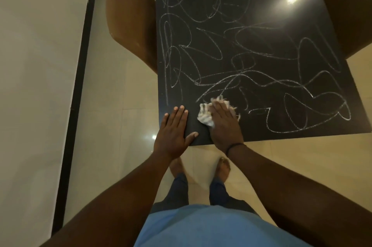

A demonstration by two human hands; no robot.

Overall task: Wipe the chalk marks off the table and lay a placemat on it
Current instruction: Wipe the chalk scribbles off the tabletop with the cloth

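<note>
A black table (261, 15) fills the upper middle of the head view, covered in looping white chalk marks (251, 77). My left hand (173, 132) lies flat with straight fingers on the table's near left corner. Beside it, my right hand (224, 123) presses a crumpled white cloth (205, 114) flat against the tabletop near the front edge. The cloth sticks out from under the fingers on the left and far side. The patch of table around both hands shows no chalk. No placemat is in view.
A brown chair (130, 17) is tucked against the table's left side and another brown chair (350, 9) stands at the right. A white wall with a black skirting strip (80, 61) runs along the left. My bare feet (223, 168) stand on beige floor tiles.
</note>
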